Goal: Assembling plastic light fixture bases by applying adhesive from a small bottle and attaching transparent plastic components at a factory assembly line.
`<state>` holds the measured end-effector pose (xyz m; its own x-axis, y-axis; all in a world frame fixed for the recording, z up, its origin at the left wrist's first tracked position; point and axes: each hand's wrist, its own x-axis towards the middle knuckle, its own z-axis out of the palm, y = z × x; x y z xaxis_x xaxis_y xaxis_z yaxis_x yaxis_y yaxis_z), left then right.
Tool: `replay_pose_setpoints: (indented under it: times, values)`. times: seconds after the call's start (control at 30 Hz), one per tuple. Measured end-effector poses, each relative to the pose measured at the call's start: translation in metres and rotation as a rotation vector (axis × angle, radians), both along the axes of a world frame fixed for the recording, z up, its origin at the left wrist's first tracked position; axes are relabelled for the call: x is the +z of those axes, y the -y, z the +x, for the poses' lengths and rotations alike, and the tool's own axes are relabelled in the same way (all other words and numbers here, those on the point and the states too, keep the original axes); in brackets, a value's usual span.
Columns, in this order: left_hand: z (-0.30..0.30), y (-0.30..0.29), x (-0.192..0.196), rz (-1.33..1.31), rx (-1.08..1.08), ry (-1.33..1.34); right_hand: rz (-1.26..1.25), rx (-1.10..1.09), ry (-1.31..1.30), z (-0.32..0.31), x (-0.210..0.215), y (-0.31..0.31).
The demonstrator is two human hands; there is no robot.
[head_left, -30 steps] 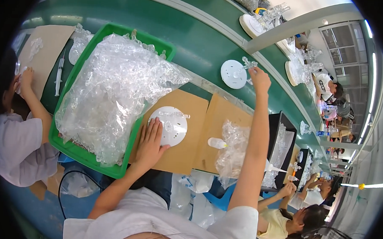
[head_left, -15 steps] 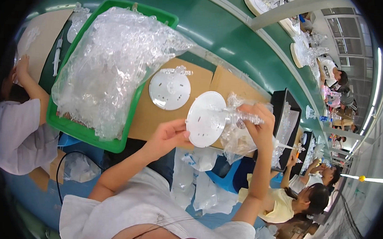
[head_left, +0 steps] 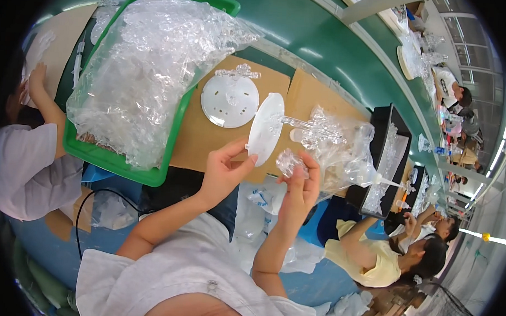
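Note:
My left hand (head_left: 228, 173) pinches the lower edge of a white round disc (head_left: 265, 127), which is tilted almost edge-on. From the disc's right face a clear plastic stem with ornate branches (head_left: 325, 130) sticks out toward the right. Between the fingertips of my right hand (head_left: 301, 185) is a small clear faceted plastic piece (head_left: 289, 162), just below the stem and apart from it. A second white disc (head_left: 229, 100) with small slots and holes lies on the cardboard (head_left: 192, 138), a clear ornate part on its upper edge.
A green tray (head_left: 168, 148) heaped with bagged clear plastic parts stands at left. A clear bag (head_left: 355, 151), a pointed-nozzle bottle (head_left: 371, 175) and a black bin (head_left: 369, 208) are at right. A large syringe (head_left: 78, 63) lies far left. Co-workers (head_left: 373, 253) sit on both sides.
My right hand has left the clear stem, moved down and left, and now holds a small clear piece. The disc has turned more edge-on in my left hand.

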<state>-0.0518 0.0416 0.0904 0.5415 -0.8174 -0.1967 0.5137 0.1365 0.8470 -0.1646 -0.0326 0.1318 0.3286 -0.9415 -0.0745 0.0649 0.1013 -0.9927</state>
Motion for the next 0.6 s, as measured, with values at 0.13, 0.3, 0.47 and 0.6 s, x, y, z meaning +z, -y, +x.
replay_pose_setpoints:
  times: [0.13,0.3,0.47,0.6]
  values:
    - [-0.004,-0.005,0.018,-0.004,-0.029,0.099,0.052,-0.018,-0.049,0.009,-0.011,-0.001]
    - [0.003,-0.009,0.019,-0.002,-0.07,0.222,-0.01,0.017,-0.058,0.013,-0.003,0.006]
    - [0.012,-0.009,0.022,0.008,-0.079,0.351,-0.025,0.053,-0.114,0.017,0.006,0.007]
    - [0.014,-0.009,0.022,0.011,-0.055,0.396,-0.079,0.036,-0.163,0.023,0.009,0.002]
